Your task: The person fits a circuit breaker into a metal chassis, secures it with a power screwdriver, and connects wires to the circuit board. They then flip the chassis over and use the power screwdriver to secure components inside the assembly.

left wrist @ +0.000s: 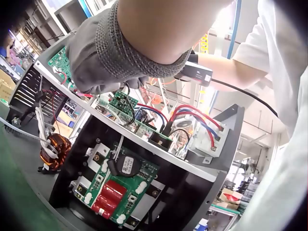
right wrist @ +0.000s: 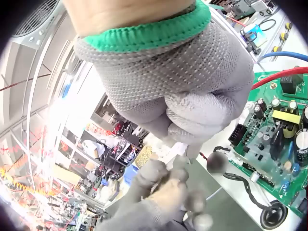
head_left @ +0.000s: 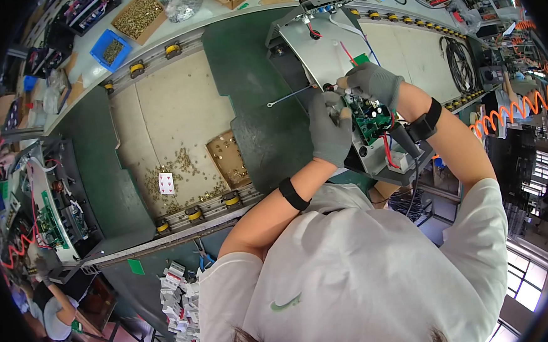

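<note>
Both hands wear grey gloves with bare fingertips and meet at the open metal unit. My right hand has curled fingers and pinches what looks like a thin dark wire by a round black part. Just below its fingertips in the right wrist view is my left hand, its fingers bent; whether it holds anything is hidden. In the head view the left hand lies left of the green circuit board. The left wrist view shows the glove above the unit's edge.
A rod with a ring end sticks out left of the unit. Loose brass parts and a cardboard box lie on the line. Behind are a blue bin and coiled black cable. Red wires rise beside the board.
</note>
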Demonstrator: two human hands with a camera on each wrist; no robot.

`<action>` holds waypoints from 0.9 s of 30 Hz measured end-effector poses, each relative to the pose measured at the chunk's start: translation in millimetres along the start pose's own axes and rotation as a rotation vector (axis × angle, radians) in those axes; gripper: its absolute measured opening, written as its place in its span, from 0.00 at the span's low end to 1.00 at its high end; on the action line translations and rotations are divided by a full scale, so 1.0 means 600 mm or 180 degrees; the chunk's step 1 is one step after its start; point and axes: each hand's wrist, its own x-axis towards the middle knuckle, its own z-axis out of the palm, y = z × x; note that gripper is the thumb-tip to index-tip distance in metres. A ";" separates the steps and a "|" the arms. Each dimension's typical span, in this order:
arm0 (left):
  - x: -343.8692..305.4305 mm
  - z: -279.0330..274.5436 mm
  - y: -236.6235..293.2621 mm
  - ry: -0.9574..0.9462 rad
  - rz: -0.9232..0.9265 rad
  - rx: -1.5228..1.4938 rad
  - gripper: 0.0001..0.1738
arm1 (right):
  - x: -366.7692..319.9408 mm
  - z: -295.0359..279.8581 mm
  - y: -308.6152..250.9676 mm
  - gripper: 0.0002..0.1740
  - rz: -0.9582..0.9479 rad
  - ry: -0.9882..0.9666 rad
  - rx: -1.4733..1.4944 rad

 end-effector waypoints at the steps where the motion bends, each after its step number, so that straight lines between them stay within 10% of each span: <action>1: -0.005 -0.001 -0.003 0.0005 -0.0002 0.0001 0.16 | 0.013 -0.001 0.032 0.16 0.0001 -0.0003 0.0358; 7: -0.017 0.011 -0.011 -0.0883 -0.1117 -0.0244 0.18 | -0.026 -0.013 -0.002 0.16 0.0497 -0.0351 0.0665; 9: -0.008 0.014 -0.007 -0.1045 -0.0873 0.0140 0.15 | -0.026 -0.014 0.002 0.13 -0.0257 0.0386 0.0061; 27: 0.028 -0.015 -0.016 -0.0708 -0.0238 0.1235 0.12 | -0.037 0.041 0.007 0.05 -0.0765 0.1548 -0.4174</action>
